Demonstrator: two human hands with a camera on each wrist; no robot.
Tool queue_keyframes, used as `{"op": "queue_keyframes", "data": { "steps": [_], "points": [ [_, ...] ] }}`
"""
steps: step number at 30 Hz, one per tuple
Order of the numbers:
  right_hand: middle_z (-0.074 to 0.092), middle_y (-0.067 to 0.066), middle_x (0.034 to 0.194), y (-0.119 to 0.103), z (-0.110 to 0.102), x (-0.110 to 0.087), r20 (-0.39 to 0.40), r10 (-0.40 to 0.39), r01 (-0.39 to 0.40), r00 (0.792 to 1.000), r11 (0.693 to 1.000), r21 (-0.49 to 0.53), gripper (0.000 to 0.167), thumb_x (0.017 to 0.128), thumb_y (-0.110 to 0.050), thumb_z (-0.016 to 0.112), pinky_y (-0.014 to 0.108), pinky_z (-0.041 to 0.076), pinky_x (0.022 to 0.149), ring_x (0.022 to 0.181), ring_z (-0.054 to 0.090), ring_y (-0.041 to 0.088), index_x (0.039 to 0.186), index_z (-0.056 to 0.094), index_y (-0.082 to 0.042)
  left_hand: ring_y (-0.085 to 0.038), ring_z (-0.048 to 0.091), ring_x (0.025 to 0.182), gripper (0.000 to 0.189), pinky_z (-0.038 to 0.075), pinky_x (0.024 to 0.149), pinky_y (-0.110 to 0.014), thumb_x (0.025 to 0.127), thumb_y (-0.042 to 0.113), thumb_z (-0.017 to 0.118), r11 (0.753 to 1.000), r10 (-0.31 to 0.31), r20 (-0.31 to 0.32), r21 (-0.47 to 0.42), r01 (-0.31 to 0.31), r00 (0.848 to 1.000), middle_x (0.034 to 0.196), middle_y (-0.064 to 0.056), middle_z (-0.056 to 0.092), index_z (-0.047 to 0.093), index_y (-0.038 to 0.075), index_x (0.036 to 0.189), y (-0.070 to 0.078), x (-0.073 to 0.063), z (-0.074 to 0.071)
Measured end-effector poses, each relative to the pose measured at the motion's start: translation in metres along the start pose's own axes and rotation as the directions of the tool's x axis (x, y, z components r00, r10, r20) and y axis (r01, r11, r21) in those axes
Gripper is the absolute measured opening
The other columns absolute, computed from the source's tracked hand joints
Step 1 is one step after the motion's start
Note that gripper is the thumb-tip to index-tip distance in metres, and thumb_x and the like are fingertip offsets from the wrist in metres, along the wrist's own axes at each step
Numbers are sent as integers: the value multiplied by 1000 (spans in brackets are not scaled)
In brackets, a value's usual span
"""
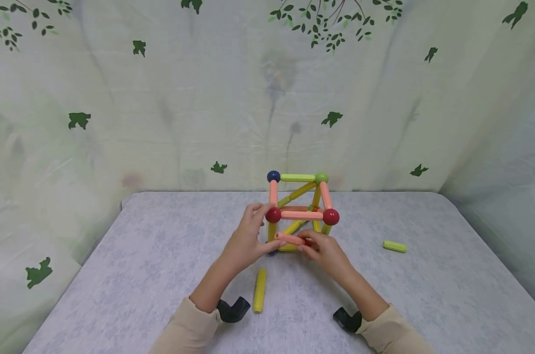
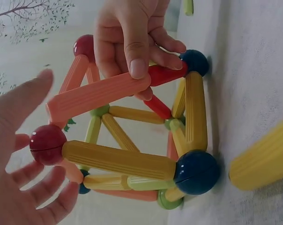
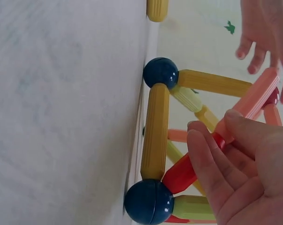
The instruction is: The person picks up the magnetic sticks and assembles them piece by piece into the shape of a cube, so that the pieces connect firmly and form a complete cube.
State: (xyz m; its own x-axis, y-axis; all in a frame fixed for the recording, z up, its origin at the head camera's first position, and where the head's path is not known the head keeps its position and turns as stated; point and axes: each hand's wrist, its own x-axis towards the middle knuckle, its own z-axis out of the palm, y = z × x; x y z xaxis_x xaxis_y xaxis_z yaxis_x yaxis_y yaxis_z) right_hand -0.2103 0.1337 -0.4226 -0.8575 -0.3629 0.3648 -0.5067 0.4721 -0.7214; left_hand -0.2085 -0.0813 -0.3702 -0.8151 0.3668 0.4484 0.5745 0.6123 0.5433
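A cube-like frame of rods and balls stands on the table, with a pink rod (image 1: 301,215) between two red balls along its top front edge. My right hand (image 1: 329,251) pinches a pink rod (image 2: 92,98) joined end to end with a short red rod (image 3: 180,173). The red rod's far end meets a lower blue ball (image 3: 149,202); the pink rod's free end lies close to the upper left red ball (image 2: 48,144), slightly apart. Around that ball my left hand (image 1: 244,241) is spread, thumb apart and fingers loosely bent, with the fingertips beside it.
A loose yellow rod (image 1: 260,291) lies on the grey table (image 1: 161,246) in front of the frame. Off to the right lies a short yellow-green rod (image 1: 394,246). Behind the table hangs a pale leaf-patterned cloth (image 1: 205,98).
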Motion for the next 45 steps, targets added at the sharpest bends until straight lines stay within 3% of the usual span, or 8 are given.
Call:
{"op": "queue_keyframes", "data": {
  "steps": [3,14,20,26,33,39,45],
  "points": [
    [58,0,81,-3,2,2,-26,31,-31,999,999,11,23,81,-3,65,22,49,56,60,54,9,103,59,-8,-17,51,86,70,47,65,-25,73,29,74,999,-42,51,-28,44,998,124,-9,35,38,18,132,-3,5,2],
    [58,2,81,-11,8,9,-138,141,-142,980,990,8,20,80,-2,66,23,49,55,58,54,10,99,60,-6,-12,53,70,55,48,61,-23,76,18,71,991,-62,-74,-122,53,995,107,-6,51,46,13,125,-11,12,12],
    [60,5,87,-11,11,11,-184,157,-160,970,987,-1,20,79,-2,66,22,50,56,62,58,10,98,59,-4,-13,53,70,53,49,60,-25,77,14,70,994,-58,-122,-102,46,991,100,-6,51,44,14,123,-12,12,17],
    [59,9,84,-11,13,13,-206,159,-155,966,987,36,19,80,-1,64,22,49,54,62,60,17,97,56,-1,-11,51,63,50,46,54,-18,79,10,69,997,-55,-156,-64,46,986,95,-6,51,44,15,122,-12,13,21],
    [59,9,89,-11,14,15,-231,163,-158,959,987,41,20,82,-1,63,22,49,54,65,59,12,101,56,-1,-12,52,63,52,46,54,-18,79,6,68,996,-39,-186,-80,24,982,95,-7,53,42,16,123,-12,13,25],
    [58,12,99,-15,11,13,-238,141,-139,961,990,23,28,80,2,65,23,50,60,75,63,15,106,55,0,-13,53,62,56,46,54,-18,79,5,68,997,-31,-181,-77,17,983,96,-8,54,41,16,126,-15,14,27],
    [57,13,105,-13,-15,-5,-196,2,-10,981,999,-40,38,76,2,68,26,51,67,82,62,17,112,54,0,-8,51,63,71,46,55,-18,79,11,69,991,-104,-96,-96,95,990,110,-7,51,29,19,137,-18,7,19]
  ]
}}
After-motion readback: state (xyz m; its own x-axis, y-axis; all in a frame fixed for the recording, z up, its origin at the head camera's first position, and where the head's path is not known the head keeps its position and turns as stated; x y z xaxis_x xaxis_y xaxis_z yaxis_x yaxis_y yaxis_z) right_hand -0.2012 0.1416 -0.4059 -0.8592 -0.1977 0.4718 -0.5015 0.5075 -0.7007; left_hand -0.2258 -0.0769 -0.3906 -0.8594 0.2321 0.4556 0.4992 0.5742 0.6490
